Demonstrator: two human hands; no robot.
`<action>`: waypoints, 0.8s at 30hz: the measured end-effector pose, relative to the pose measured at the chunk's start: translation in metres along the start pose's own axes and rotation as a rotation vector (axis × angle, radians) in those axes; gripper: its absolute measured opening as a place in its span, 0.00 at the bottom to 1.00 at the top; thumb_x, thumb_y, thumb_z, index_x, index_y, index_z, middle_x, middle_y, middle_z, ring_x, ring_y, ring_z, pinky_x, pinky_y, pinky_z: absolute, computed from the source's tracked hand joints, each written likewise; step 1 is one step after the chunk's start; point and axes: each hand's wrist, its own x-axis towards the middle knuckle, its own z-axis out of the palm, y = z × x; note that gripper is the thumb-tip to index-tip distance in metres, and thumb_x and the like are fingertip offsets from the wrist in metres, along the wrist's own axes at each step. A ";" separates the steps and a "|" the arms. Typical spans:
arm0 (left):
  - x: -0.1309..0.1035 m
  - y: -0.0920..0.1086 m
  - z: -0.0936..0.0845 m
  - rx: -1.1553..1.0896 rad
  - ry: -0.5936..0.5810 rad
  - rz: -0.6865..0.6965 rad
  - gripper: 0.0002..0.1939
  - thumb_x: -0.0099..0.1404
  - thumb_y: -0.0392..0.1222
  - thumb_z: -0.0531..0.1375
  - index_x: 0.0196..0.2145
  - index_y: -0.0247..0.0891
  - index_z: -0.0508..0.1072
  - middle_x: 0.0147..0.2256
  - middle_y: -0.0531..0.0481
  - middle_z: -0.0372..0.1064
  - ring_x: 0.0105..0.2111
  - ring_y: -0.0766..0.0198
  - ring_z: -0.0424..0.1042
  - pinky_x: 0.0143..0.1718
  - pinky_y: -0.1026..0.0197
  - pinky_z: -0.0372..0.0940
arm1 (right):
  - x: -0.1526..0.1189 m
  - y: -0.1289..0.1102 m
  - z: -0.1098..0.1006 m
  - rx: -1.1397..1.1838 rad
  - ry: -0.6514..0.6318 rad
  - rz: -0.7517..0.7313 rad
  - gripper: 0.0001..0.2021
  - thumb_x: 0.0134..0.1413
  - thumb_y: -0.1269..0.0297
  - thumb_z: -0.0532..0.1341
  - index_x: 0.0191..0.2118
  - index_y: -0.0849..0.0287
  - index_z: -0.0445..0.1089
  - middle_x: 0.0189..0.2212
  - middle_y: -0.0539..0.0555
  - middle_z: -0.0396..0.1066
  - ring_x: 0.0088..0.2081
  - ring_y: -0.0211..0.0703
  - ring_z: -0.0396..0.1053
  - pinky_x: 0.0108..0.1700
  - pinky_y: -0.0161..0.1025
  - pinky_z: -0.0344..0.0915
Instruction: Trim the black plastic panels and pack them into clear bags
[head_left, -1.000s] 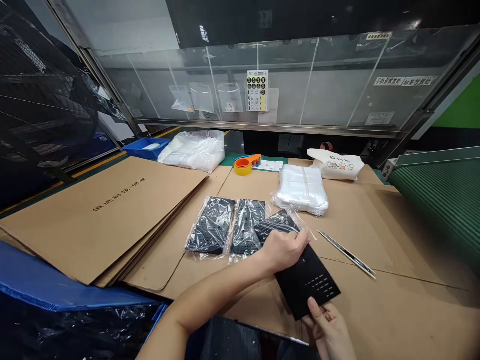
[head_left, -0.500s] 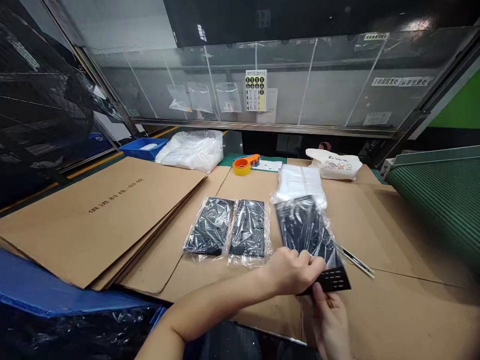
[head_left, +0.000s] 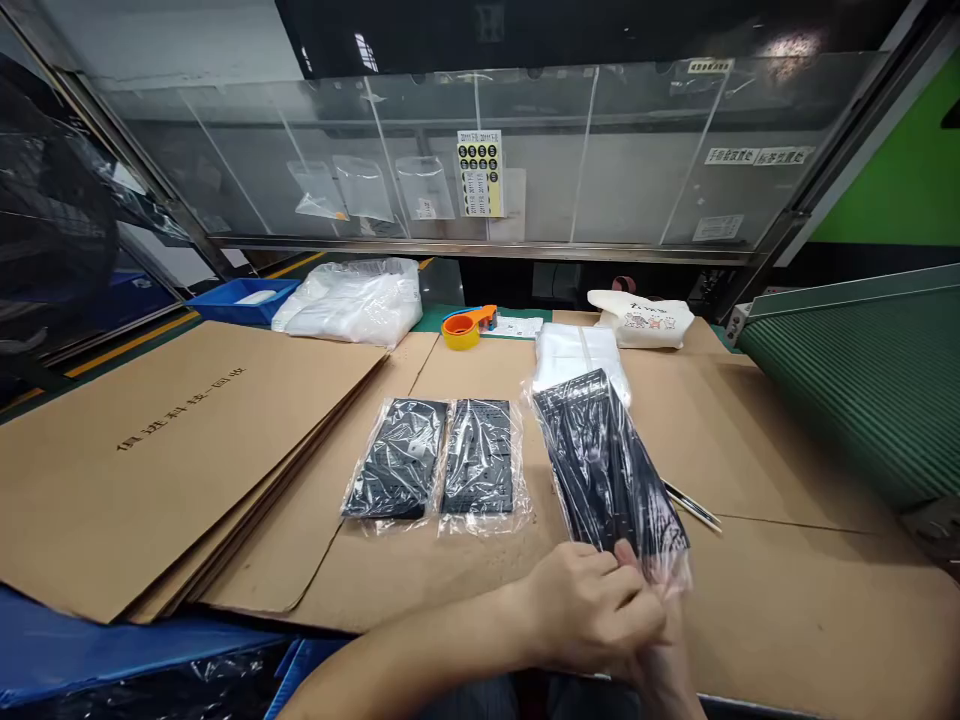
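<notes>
A black slotted panel in a clear plastic bag (head_left: 607,460) lies tilted at the right of centre, its far end by a stack of white bags (head_left: 579,358). My left hand (head_left: 600,605) has its fingers closed on the near end of the bag. My right hand (head_left: 664,610) grips the same end from below and is partly hidden behind the left. The panel is wholly inside the film. Two more bagged black panels, one at left (head_left: 397,460) and one beside it (head_left: 480,458), lie flat on the cardboard.
Stacked cardboard sheets (head_left: 202,440) lie at left. Behind are a blue tray (head_left: 244,300), a plastic bundle (head_left: 352,300), yellow tape (head_left: 460,332) and a white pouch (head_left: 645,320). Thin sticks (head_left: 694,506) lie right of the bag; a ribbed green belt (head_left: 862,370) stands far right.
The bag's film now covers the panel's near end, which stuck out before. My left hand has moved down toward me and now overlaps my right. The whole view has shifted.
</notes>
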 end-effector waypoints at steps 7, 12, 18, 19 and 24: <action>-0.013 -0.023 -0.009 -0.485 0.539 -0.854 0.17 0.62 0.47 0.63 0.45 0.40 0.62 0.50 0.43 0.62 0.51 0.56 0.65 0.51 0.54 0.62 | -0.001 -0.028 0.011 0.322 0.065 0.185 0.23 0.33 0.55 0.78 0.41 0.50 0.76 0.40 0.51 0.76 0.41 0.46 0.74 0.45 0.42 0.72; 0.003 -0.052 -0.018 -1.021 0.717 -1.179 0.32 0.60 0.48 0.66 0.58 0.44 0.59 0.57 0.44 0.64 0.56 0.55 0.65 0.57 0.53 0.61 | -0.007 -0.018 0.006 0.281 -0.018 0.269 0.23 0.32 0.56 0.78 0.39 0.53 0.78 0.38 0.55 0.77 0.40 0.49 0.74 0.42 0.44 0.73; 0.010 -0.064 -0.028 -1.142 0.856 -1.181 0.16 0.58 0.50 0.67 0.39 0.37 0.76 0.38 0.48 0.76 0.44 0.58 0.74 0.48 0.59 0.67 | -0.005 -0.014 -0.005 0.278 0.056 0.235 0.19 0.27 0.56 0.79 0.28 0.53 0.76 0.29 0.51 0.75 0.32 0.43 0.73 0.31 0.36 0.72; 0.011 -0.064 -0.029 -1.148 0.871 -1.179 0.17 0.56 0.49 0.69 0.41 0.39 0.76 0.38 0.50 0.76 0.42 0.61 0.74 0.46 0.61 0.68 | -0.004 -0.015 -0.007 0.291 0.075 0.232 0.19 0.25 0.58 0.80 0.28 0.53 0.75 0.26 0.49 0.74 0.30 0.42 0.73 0.30 0.33 0.71; 0.015 -0.067 -0.039 -1.105 0.922 -1.171 0.25 0.55 0.51 0.69 0.49 0.43 0.73 0.44 0.50 0.75 0.39 0.65 0.74 0.37 0.67 0.68 | 0.000 -0.016 -0.016 0.242 0.043 0.253 0.20 0.21 0.59 0.80 0.22 0.56 0.71 0.19 0.46 0.69 0.21 0.36 0.66 0.24 0.32 0.68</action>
